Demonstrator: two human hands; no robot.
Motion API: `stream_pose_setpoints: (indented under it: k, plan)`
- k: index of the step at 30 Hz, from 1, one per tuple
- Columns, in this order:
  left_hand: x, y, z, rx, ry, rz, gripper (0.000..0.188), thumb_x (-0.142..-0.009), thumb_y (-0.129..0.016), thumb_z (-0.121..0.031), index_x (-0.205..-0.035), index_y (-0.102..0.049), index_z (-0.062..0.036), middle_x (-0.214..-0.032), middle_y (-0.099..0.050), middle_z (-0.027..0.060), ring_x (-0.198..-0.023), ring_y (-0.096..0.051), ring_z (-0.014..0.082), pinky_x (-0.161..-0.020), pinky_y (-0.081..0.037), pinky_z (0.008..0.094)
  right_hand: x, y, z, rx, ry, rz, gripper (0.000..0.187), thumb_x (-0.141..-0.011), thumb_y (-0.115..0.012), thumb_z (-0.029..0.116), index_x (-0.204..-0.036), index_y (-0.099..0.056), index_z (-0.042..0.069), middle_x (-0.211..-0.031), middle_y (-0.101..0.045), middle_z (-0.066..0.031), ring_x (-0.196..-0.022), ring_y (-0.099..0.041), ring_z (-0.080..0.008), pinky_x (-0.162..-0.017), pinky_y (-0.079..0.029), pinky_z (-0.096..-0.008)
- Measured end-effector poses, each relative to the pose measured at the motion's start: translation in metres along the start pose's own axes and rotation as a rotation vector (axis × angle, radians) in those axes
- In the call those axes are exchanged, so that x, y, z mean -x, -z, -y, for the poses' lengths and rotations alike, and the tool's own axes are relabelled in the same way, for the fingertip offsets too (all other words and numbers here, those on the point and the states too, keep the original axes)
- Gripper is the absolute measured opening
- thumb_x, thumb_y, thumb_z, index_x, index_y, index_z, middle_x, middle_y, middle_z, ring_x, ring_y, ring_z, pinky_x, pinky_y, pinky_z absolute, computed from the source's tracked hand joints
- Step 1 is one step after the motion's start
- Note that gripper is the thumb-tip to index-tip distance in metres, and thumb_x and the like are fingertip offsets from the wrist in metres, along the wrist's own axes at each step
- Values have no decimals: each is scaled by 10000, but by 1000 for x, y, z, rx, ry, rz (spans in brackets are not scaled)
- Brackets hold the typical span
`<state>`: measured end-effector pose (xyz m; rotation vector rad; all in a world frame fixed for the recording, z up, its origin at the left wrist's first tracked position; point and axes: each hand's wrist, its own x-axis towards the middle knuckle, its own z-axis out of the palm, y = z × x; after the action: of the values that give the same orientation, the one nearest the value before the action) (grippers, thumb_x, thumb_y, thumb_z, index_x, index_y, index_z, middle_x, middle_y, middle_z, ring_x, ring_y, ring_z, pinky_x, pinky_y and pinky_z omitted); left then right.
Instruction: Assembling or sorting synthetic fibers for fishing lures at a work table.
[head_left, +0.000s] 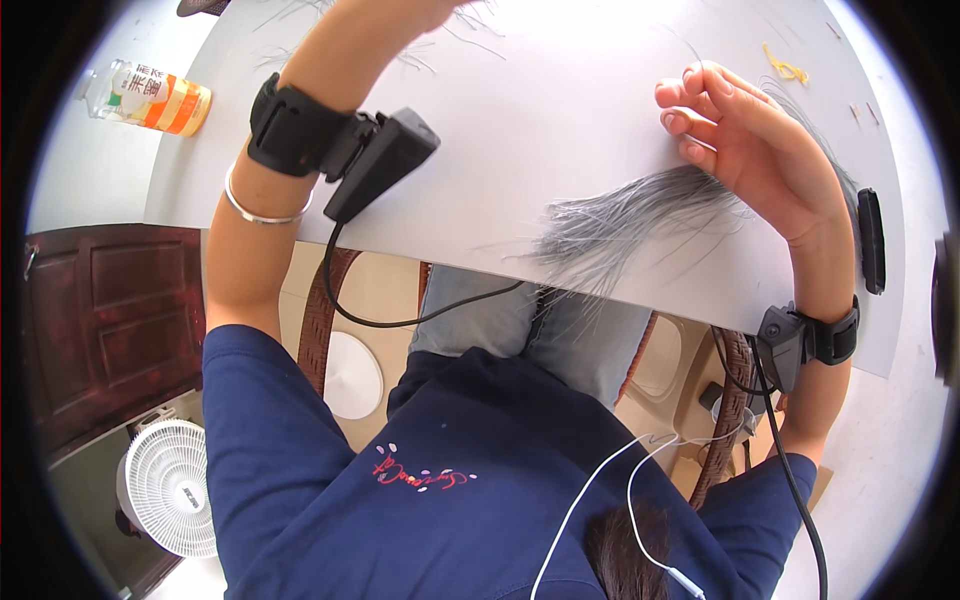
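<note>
My right hand is over the right part of the white table, fingers curled and the thumb tip against a fingertip. A thin grey strand seems to run from that pinch toward the far edge. Beneath the hand lies a bundle of long grey fibres, its loose ends fanned toward the table's near edge; more strands show beyond the wrist. Only the heel of my left hand shows at the top edge, and its fingers are out of view. Loose grey strands lie on the table near it.
A clear bottle with an orange label lies at the far left. Yellow ties are at the far right, and a black elongated object is by the right forearm. Cabled black devices are strapped to both forearms. A white fan stands lower left.
</note>
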<state>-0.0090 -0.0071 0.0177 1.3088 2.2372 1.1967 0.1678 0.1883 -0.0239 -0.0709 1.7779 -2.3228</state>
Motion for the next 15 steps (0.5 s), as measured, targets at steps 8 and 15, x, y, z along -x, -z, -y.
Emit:
stream_pose_setpoints:
  k: [8,15]
  plan:
    - [16,-22,-19,113,90,562,369,-851,-712,-339,-1016,-734,-10,-864,-704,75,-807,-635,129,-708,-490,251,0,4,-3,-135,-10,-115,318,-1001,-547,268,-1224,-544,40,-1317,-522,-164,-1037,-556,-158,-821,-492,-218]
    - [8,-39,0,516,207,601,401,-837,-770,-392,-1032,-718,-45,-837,-657,6,-677,-542,54,-596,-392,185,2,-3,3,-67,4,-66,353,-993,-564,261,-1258,-529,31,-1216,-543,-92,-1085,-521,-128,-884,-453,-247]
